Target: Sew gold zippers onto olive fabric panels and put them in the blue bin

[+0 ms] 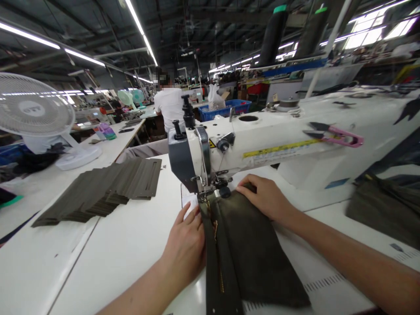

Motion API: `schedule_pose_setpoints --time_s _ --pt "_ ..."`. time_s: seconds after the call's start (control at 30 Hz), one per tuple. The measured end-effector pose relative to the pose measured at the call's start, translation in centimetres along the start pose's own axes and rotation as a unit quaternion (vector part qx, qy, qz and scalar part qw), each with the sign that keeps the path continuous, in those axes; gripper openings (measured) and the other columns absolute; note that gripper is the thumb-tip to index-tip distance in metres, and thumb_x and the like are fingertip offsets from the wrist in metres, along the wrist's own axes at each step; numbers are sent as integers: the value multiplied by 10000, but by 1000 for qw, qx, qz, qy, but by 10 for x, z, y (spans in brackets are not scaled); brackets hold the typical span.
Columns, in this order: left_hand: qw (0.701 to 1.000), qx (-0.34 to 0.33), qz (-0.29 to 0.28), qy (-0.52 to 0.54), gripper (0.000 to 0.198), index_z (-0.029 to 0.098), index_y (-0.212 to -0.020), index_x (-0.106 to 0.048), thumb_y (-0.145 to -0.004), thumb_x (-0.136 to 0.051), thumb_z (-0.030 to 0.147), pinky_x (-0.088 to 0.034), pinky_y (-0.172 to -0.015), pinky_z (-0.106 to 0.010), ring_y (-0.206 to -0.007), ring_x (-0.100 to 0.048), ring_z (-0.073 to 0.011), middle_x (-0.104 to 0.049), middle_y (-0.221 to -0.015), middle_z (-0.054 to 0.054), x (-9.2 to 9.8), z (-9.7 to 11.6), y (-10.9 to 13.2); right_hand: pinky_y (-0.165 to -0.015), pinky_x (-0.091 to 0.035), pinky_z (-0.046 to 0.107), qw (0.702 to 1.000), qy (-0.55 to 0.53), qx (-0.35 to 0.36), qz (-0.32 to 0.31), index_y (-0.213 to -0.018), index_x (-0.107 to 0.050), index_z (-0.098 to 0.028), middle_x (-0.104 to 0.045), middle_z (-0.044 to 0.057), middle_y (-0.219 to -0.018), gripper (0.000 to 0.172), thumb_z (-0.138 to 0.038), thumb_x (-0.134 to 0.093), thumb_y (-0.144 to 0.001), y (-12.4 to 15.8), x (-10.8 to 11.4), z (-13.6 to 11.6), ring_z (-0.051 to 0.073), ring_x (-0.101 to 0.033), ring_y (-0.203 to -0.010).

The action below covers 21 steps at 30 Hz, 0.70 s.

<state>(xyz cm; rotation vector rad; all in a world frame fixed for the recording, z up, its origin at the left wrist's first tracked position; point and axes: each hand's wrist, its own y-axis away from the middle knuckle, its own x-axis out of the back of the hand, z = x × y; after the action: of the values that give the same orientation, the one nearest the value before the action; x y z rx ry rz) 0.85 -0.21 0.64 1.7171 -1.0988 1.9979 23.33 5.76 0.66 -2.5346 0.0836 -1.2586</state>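
Note:
A dark olive fabric piece (259, 249) lies under the needle area of a white sewing machine (282, 131). Along its left part runs a brass zipper (215, 229) with a pull. My left hand (187, 238) rests at the left edge of the fabric, fingers stretched toward the presser foot (204, 196). Right of the needle area, my right hand (267, 197) grips the fabric's upper edge between thumb and fingers. The fabric's near end reaches the bottom of the view.
A fanned stack of olive fabric pieces (108, 186) lies left of the machine. Pink-handled thread snips (348, 136) sit on the machine arm. More olive fabric (383, 205) is at right. A white fan (34, 109) stands at far left; a person in white (170, 107) is beyond.

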Motion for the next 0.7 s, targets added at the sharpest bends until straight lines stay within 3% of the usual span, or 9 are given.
schedule_pose_setpoints --time_s 0.17,0.27,0.37,0.47,0.57,0.7 --pt "1000 2 -4 -21 151 153 -765 -604 -665 -496 124 -295 -1009 -498 -918 -542 -263 -620 -808 -94 5 2 -4 -644 -388 272 994 93 47 -14 -724 -554 -184 -639 17 -706 125 -238 -495 -821 -8 -8 16 167 -575 -663" --pt "1000 18 1 3 132 162 -748 -587 -655 -499 129 -308 -994 -507 -910 -535 -262 -608 -817 -86 5 3 -3 -721 -366 357 986 144 79 5 -746 -573 -156 -627 92 -783 138 -192 -468 -828 -2 -5 8 239 -550 -792" --pt "999 41 15 24 147 158 -783 -577 -670 -486 137 -327 -975 -513 -906 -537 -259 -597 -850 -90 4 4 1 -777 -372 405 961 186 203 39 -799 -604 -125 -613 137 -852 219 -155 -396 -861 13 -4 -17 259 -527 -855" --pt "995 79 56 30 184 126 -853 -554 -695 -460 126 -420 -895 -488 -880 -548 -256 -583 -875 -116 2 3 4 -864 -417 374 945 118 306 12 -990 -603 -96 -626 131 -967 264 -196 -381 -886 30 -15 -40 227 -542 -942" --pt "991 75 108 32 317 63 -1019 -506 -714 -428 98 -484 -844 -458 -983 -540 -277 -567 -1031 -187 -4 -2 7 -967 -397 373 949 71 306 -28 -1158 -527 -33 -561 156 -1178 360 -180 -360 -875 40 -32 -46 227 -487 -1115" --pt "992 -4 112 50 355 97 -1080 -515 -755 -386 40 -476 -906 -433 -1064 -543 -252 -579 -1127 -171 -16 -13 9 -1016 -356 396 951 82 294 -54 -1192 -502 19 -500 188 -1252 409 -153 -319 -870 42 -43 -44 247 -433 -1188"
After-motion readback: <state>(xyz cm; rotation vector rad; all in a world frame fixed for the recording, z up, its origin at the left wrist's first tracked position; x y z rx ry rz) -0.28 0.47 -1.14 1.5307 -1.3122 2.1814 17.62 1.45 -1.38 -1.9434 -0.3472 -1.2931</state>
